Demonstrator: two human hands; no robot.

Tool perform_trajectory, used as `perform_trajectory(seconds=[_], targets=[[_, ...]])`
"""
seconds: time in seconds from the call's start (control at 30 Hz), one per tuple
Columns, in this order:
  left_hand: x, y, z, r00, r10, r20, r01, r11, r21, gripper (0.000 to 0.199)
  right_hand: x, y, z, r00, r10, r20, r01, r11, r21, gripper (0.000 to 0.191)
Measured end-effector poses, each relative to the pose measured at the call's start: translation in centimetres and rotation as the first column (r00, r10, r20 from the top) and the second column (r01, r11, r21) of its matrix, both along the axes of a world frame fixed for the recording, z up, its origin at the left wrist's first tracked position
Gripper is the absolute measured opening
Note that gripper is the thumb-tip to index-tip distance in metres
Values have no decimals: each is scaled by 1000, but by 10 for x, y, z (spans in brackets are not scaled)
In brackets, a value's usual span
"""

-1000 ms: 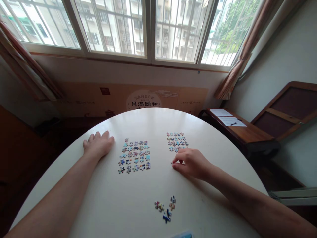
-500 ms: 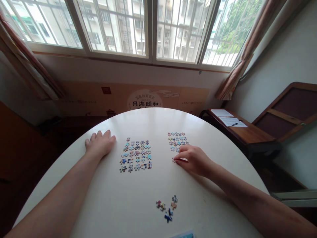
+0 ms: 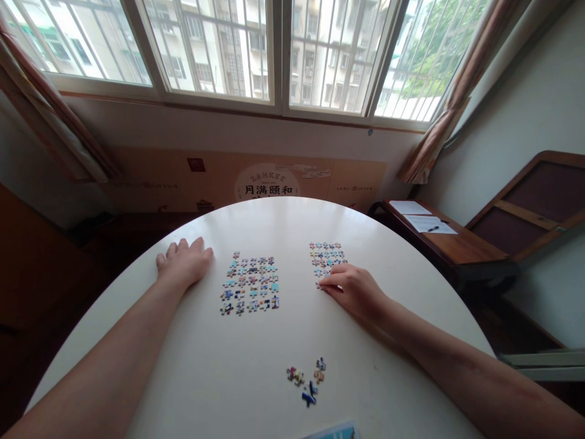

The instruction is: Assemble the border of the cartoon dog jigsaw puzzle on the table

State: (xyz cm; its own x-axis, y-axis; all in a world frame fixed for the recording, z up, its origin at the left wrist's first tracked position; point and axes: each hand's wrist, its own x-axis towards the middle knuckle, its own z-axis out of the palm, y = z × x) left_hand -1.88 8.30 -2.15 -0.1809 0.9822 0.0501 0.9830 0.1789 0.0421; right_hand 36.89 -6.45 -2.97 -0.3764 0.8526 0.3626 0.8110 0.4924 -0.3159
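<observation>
Between the thumb and fingertips of my right hand (image 3: 359,289) is a small jigsaw piece (image 3: 319,285), at the near left corner of the right-hand group of puzzle pieces (image 3: 325,255). That group lies in rows, and my fingers cover part of it. My left hand (image 3: 185,262) rests on the tabletop with its fingers spread, holding nothing. Just right of it, a larger group of puzzle pieces (image 3: 253,283) is laid out in rows, with a lone piece at its far left corner. Several loose puzzle pieces (image 3: 309,397) lie closer to me.
The round white table (image 3: 219,372) fills the foreground. A blue-printed card or box (image 3: 336,431) shows partly at the bottom edge. To the right stands a wooden side table (image 3: 475,241) with papers (image 3: 429,224) and a pen. Barred windows (image 3: 214,49) and curtains are beyond.
My right hand has moved the jigsaw piece slightly away from me, closer to the rows of the right-hand group. My left hand has stayed in place.
</observation>
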Motion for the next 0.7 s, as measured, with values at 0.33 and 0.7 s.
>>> perform_trajectory(seconds=[0.33, 0.7], targets=[[0, 0, 1, 1000, 4, 12, -4, 1000, -27, 64, -2, 0, 0, 999, -36, 6, 36, 999, 1, 20], [3, 0, 0, 999, 4, 48, -4, 1000, 2, 63, -29, -46, 34, 846, 527, 81, -512, 846, -151, 25]])
